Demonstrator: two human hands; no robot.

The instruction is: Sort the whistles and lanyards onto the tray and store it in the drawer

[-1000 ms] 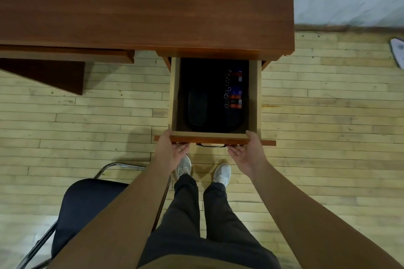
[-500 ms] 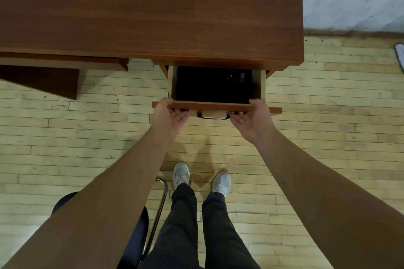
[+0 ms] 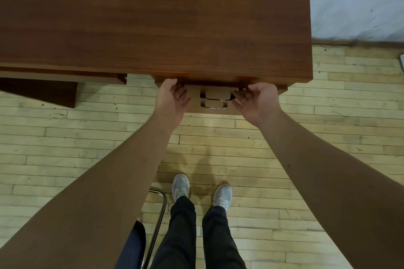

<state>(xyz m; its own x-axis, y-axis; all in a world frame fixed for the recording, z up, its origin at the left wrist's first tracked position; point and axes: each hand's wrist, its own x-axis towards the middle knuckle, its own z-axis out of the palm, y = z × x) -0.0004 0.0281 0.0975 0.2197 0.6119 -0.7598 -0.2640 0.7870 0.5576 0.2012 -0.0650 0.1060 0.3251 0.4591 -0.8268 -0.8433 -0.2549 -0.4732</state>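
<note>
— Where's the tray?

— Hidden. I judge it's inside the light wooden drawer, which sits nearly flush under the dark reddish-brown wooden desk.

— Your grip?

— My left hand and right hand lie against the drawer front, either side of its tan pull handle. The fingers are loosely curved and clasp nothing.

— How will it handle?

— Rigid and probably light. I'd push both ends evenly so it doesn't jam or rattle the whistles.

I see a dark wooden table above a pale plank floor, a chrome-framed chair lower left, and a grey surface upper right.
</note>
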